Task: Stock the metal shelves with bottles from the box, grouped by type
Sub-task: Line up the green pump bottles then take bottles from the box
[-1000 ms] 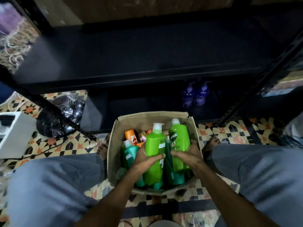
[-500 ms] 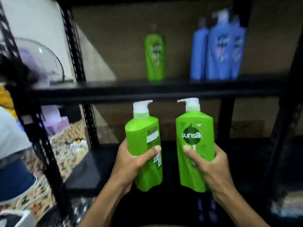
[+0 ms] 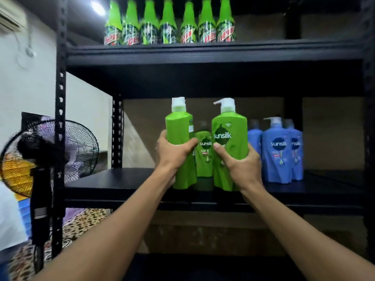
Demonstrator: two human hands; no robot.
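Green pump bottles, gripped upright in the curled fingers of left hand and right hand, flank the small green bottle on the shelf, evidently to group by type.

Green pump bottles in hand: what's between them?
Head view: a smaller green Sunsilk bottle stands on the shelf between the left-hand bottle and right-hand bottle.

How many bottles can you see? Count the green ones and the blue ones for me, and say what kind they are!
Green soda bottles, top shelf: 7
Green shampoo bottles: 3 (one in the left hand, one in the right hand, a smaller one standing between them)
Blue shampoo bottles: 3
Total: 13
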